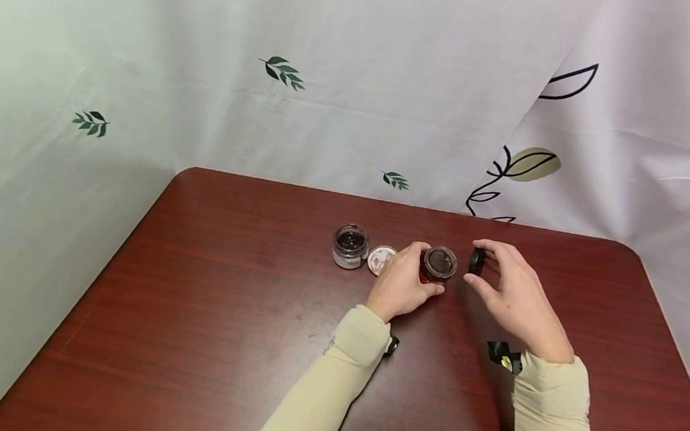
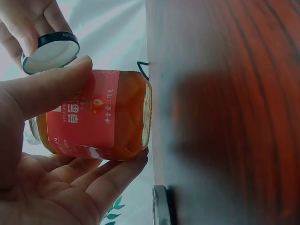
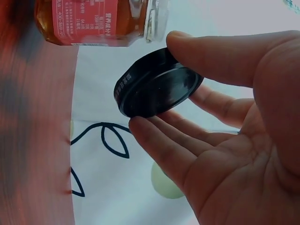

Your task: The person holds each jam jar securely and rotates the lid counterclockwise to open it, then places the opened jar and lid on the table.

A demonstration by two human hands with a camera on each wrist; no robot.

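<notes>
My left hand [image 1: 402, 282] grips a glass jar of strawberry jam [image 2: 112, 112] with a red label, thumb on one side and fingers on the other. The jar's mouth is uncovered, showing a bare glass rim [image 1: 441, 262]. To its right, my right hand [image 1: 516, 299] pinches a black screw lid [image 3: 157, 86] between thumb and fingertips. The lid is tilted on edge, apart from the jar, its pale inside turned towards the jar in the left wrist view. Whether the jar's base touches the table cannot be told.
A second glass jar [image 1: 350, 247] with dark contents stands uncovered left of my left hand. Beside it a lid [image 1: 381, 258] lies on the reddish-brown table [image 1: 201, 312], partly behind that hand. White curtains with leaf prints [image 1: 331, 91] hang around the table's back and sides.
</notes>
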